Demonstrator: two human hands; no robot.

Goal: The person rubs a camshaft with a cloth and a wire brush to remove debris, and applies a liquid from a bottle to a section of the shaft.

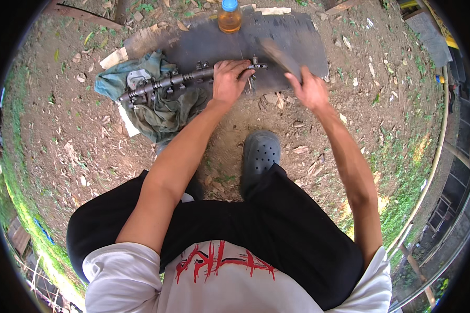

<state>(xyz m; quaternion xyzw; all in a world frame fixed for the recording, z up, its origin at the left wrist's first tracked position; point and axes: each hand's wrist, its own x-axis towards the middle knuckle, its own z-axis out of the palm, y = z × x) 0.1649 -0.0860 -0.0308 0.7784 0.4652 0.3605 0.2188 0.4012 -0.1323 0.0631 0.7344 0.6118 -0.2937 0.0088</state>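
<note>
A long dark metal shaft with several arms along it, resembling an engine rocker shaft (194, 75), lies slanted over crumpled cloth and a dark board (203, 43). My left hand (229, 80) is closed over the shaft near its right end, and the tip shows past my fingers. My right hand (312, 90) grips a flat brownish bar (280, 54), blurred by motion, raised just right of the shaft's end; its material is unclear. Beneath the shaft's left part are a blue-green cloth (113, 81) and an olive cloth (160, 117). A pale metal plate (138, 78) rests on the blue-green one.
A jar of amber liquid (230, 19) with a blue lid stands at the board's far edge. The board has torn, splintered edges and lies on bare soil with dry leaves. My grey clog (261, 152) is close below it. A long pole (440, 144) curves along the right.
</note>
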